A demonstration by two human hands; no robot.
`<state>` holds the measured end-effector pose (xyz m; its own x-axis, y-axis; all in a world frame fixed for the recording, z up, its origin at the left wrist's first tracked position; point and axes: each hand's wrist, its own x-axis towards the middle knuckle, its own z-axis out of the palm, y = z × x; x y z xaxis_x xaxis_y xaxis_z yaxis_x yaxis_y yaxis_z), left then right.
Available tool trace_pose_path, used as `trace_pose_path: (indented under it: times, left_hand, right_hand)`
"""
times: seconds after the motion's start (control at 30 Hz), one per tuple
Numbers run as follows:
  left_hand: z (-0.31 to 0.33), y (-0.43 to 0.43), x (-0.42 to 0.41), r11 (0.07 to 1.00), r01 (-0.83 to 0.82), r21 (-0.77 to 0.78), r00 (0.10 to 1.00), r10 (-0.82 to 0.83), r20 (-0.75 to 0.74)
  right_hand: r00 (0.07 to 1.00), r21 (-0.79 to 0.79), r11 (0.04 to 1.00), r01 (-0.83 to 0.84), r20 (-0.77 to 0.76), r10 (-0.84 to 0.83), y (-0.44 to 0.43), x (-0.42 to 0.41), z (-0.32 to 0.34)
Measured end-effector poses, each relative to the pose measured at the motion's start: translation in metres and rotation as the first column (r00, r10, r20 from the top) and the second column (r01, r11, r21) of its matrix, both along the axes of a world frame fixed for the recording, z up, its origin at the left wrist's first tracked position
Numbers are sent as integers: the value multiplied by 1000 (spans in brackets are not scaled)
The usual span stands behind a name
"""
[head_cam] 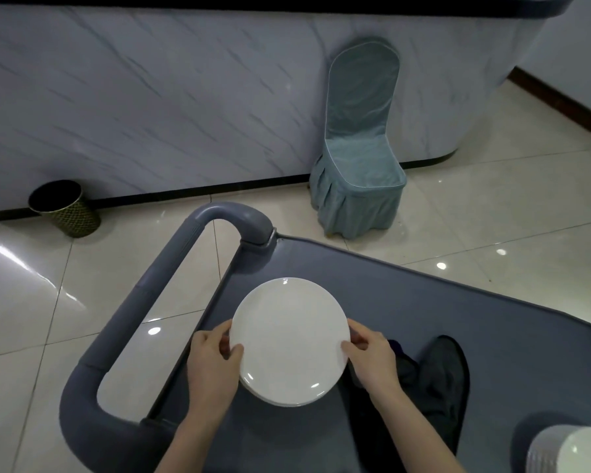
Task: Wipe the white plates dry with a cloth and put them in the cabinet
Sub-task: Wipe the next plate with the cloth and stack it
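Grey cart tray (423,302): left hand (212,365) and right hand (372,360) pinch opposite rims of top white plate (289,336). Advised: lift level; dark cloth (440,377) beside.

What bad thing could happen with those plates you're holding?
The left hand and right hand grip the white plates only at the rims, so the stack might slip and crack against the cart. The dark cloth lies on the cart, not in a hand; damp plates would be slippery.

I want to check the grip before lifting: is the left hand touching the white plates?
Touching. In the head view the left hand pinches the rim of the white plates, its thumb lying on top.
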<state>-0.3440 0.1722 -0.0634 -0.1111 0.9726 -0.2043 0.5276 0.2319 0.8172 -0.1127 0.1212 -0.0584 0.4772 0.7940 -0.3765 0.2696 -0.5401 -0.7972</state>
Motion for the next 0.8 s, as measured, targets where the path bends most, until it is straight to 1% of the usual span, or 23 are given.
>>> trace_pose_path:
  times: [0.1, 0.2, 0.27, 0.33, 0.37, 0.47, 0.53, 0.6, 0.7, 0.8]
  left_hand:
    - [4, -3, 3, 997, -47, 66, 999, 49, -23]
    - [14, -13, 25, 989, -20, 147, 1000, 18, 13]
    - [20, -23, 49, 985, 53, 161, 997, -62, 55]
    - [25, -36, 81, 969, 181, 165, 979, -193, 62]
    - [27, -44, 99, 952, 262, 161, 960, -273, 53]
    - [34, -75, 157, 860, 497, 114, 864, -503, 33]
    - [38, -98, 193, 799, 596, 87, 798, -601, 49]
    - [40, -121, 227, 747, 659, 86, 747, -664, 38]
    - [36, -150, 269, 630, 774, 65, 633, -769, -86]
    - [31, -174, 300, 485, 873, 42, 483, -851, -207]
  right_hand:
    - [999, -11, 999, 35, -29, -35, -6, 5, 1]
    - [999, 20, 999, 47, -8, -47, -27, 26, 9]
    - [998, 35, 997, 68, -19, -68, -48, 45, 19]
    - [992, 41, 993, 115, -59, -113, -72, 68, 30]
    - [990, 49, 990, 136, -53, -133, -85, 82, 35]
    - [982, 75, 985, 157, 90, -164, -131, 125, 48]
    - [961, 86, 981, 176, 201, -190, -165, 153, 56]
    - [924, 67, 978, 196, 321, -207, -201, 181, 61]
    - [867, -37, 977, 212, 468, -171, -253, 220, 63]
    - [837, -165, 959, 229, 537, -107, -296, 249, 63]
